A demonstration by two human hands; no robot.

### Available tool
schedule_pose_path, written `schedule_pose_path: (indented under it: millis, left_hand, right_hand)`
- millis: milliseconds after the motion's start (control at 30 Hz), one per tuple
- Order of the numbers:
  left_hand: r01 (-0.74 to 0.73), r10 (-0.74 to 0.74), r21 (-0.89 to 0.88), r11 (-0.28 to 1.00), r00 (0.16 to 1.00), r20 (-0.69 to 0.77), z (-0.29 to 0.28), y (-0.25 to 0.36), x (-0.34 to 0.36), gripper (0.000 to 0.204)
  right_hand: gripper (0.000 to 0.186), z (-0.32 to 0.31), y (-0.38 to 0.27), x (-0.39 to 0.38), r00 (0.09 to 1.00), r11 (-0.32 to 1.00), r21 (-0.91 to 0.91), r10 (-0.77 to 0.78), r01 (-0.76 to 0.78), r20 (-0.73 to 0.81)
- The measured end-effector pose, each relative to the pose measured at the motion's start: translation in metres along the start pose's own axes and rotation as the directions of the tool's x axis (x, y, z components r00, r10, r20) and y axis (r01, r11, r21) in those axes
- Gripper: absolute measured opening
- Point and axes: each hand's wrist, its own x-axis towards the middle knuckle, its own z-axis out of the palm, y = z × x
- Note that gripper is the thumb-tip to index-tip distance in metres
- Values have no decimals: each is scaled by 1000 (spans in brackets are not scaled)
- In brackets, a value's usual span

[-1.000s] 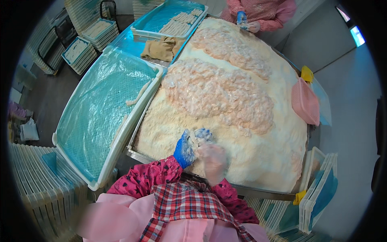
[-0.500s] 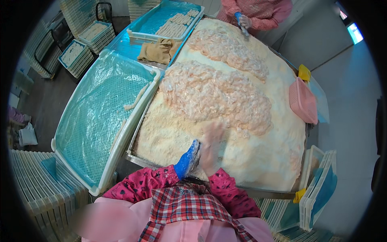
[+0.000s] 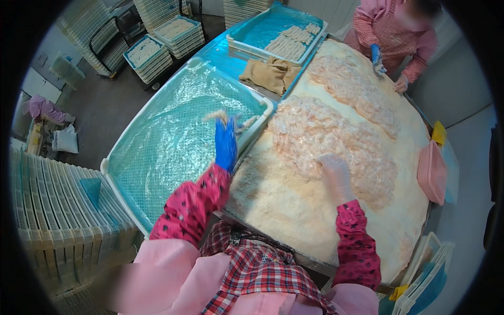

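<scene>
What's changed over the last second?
The left hand has swung left from the powder to over the mesh tray, a pale floury strip in its fingers. The right hand has reached forward to the pale pink mound. The pink basket and brown cloth stayed put.

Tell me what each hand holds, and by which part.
Left hand: a pale floury strip, apparently by its right end. Right hand: at the glistening heap; hold cannot be told.
</scene>
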Motion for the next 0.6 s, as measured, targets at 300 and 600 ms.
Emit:
schedule_pose_path:
  millis: [300,600]
  left_hand:
    - [191,-384,609,770,901,202,-58,-32,89,52]
    - [539,-619,326,777,749,235,-70,5,46,63]
  right_hand:
    - [12,-23,-1,26,985,991,6,-135,136,110]
    - [21,-36,8,9,902,764,557,428,-327,-58]
